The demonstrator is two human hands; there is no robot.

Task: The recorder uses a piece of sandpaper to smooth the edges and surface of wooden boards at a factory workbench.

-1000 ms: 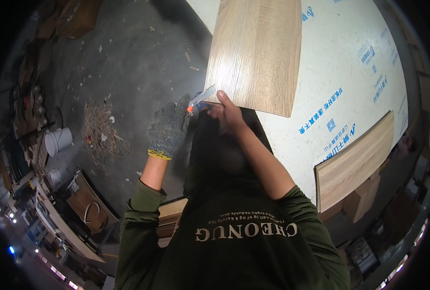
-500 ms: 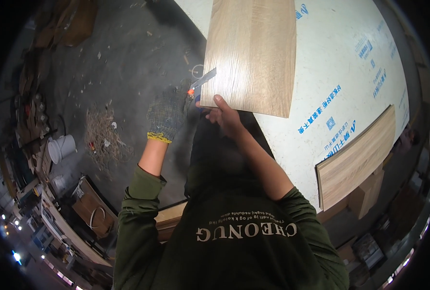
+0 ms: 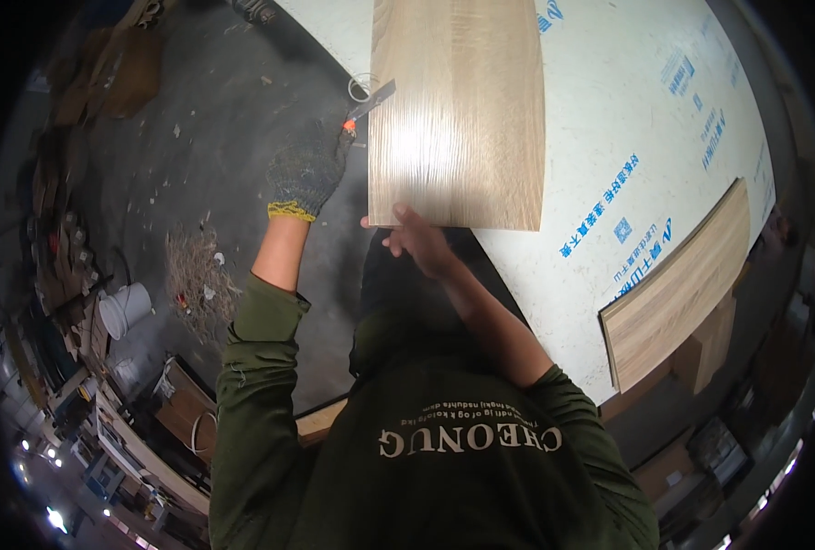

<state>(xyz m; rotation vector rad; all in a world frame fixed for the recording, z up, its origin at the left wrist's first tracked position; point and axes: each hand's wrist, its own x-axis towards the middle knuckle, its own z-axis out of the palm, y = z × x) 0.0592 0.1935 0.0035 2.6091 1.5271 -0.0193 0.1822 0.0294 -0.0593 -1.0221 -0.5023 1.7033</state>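
Gloved left hand (image 3: 308,167) closed round utility knife (image 3: 369,99) at plank's (image 3: 458,110) left edge. Bare right hand (image 3: 416,240) w/ fingers curled, pinching near end. Plank prob. stiff, light, slick-faced; hold by edges.

White bucket (image 3: 125,309) beside debris pile (image 3: 196,280) on floor.

White worktop (image 3: 664,119) with blue print (protective sheet, by the look). Flat on it, a pale wood-grain plank (image 3: 458,110), near end over the worktop's edge. Right of the plank and well apart, a second wood-grain board (image 3: 678,284) along the worktop's edge. Left of the plank, grey floor (image 3: 224,137) with scattered scraps, a debris pile (image 3: 196,280), a white bucket (image 3: 125,309).
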